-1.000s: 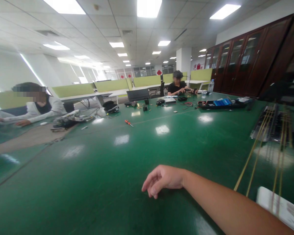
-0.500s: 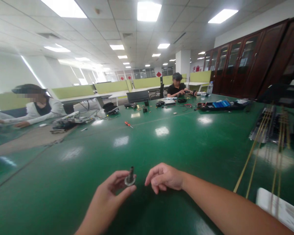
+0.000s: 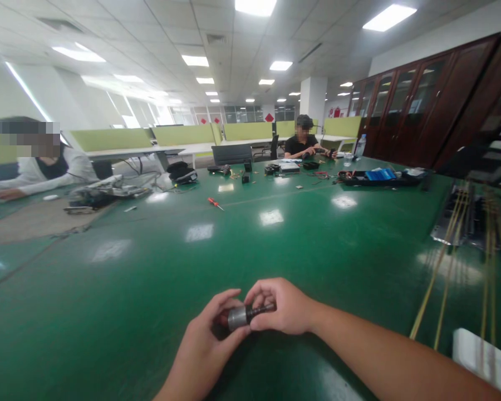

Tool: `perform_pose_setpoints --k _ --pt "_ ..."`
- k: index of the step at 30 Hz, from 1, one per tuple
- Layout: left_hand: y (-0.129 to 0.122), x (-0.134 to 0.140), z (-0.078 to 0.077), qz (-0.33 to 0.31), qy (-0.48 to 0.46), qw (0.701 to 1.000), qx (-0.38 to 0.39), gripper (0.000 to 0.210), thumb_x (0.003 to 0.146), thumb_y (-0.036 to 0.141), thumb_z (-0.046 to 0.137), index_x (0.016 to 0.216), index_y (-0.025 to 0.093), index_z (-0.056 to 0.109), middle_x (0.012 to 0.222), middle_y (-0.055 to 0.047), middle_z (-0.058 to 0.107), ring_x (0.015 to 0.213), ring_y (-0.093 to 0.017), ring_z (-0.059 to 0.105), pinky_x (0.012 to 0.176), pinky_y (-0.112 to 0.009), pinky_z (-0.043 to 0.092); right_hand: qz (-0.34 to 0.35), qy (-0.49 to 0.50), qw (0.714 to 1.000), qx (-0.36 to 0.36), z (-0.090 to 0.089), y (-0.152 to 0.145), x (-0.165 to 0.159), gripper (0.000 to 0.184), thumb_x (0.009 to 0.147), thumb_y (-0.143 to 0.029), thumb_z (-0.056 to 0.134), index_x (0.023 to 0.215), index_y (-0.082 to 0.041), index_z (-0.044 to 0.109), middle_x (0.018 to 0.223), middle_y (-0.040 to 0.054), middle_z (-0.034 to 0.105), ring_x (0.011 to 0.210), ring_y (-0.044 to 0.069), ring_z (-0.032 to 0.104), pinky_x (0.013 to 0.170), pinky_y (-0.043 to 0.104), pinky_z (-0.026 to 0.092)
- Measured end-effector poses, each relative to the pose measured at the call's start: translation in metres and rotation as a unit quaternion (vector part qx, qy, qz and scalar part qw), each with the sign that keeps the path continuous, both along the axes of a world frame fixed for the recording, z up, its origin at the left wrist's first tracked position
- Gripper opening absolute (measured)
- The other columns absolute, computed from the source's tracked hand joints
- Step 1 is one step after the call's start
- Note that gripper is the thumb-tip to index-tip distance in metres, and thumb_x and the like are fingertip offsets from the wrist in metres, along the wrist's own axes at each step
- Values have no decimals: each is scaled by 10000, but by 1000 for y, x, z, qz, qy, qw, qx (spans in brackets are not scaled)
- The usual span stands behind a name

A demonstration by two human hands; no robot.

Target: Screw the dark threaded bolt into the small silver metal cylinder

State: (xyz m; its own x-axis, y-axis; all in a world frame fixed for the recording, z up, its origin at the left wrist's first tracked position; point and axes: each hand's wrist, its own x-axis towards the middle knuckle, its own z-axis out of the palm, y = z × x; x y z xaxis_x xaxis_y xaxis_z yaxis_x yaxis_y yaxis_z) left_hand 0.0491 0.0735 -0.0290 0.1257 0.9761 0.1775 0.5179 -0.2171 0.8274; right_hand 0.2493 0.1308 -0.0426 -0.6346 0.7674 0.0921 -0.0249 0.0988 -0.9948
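Low in the middle of the head view, a small metal part (image 3: 237,317) lies sideways between both hands. It has a silvery cylinder at its left and a dark, ridged shaft pointing right; its exact kind I cannot make out. My left hand (image 3: 212,334) curls around the cylinder end, with the thumb below. Around the dark shaft, my right hand (image 3: 281,306) has its thumb and fingers closed, and the shaft's tip shows between them. Both hands are just above the green table (image 3: 150,267), and the palm-side end of the part is hidden.
A red screwdriver (image 3: 215,204) lies farther out on the table. At right are yellow strips (image 3: 438,267) and a white object (image 3: 484,356). A black tray (image 3: 379,177) with a blue item is at the back. Two people sit across the table, amid tools and cables.
The metal part has tipped from upright to sideways, shaft pointing right. My right hand has come to the shaft and closed on it; my left hand has moved slightly right. The view has shifted.
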Motion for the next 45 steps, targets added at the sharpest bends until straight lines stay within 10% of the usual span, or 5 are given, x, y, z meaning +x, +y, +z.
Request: perform_pose_setpoints --k 45 --pt "-1 3 -3 17 6 999 32 390 746 320 719 1122 255 639 1042 -18 701 900 -209 651 835 -336 507 -71 -37 996 31 0 -7 -3 171 645 -158 738 777 -151 630 670 -27 619 581 110 535 579 237 412"
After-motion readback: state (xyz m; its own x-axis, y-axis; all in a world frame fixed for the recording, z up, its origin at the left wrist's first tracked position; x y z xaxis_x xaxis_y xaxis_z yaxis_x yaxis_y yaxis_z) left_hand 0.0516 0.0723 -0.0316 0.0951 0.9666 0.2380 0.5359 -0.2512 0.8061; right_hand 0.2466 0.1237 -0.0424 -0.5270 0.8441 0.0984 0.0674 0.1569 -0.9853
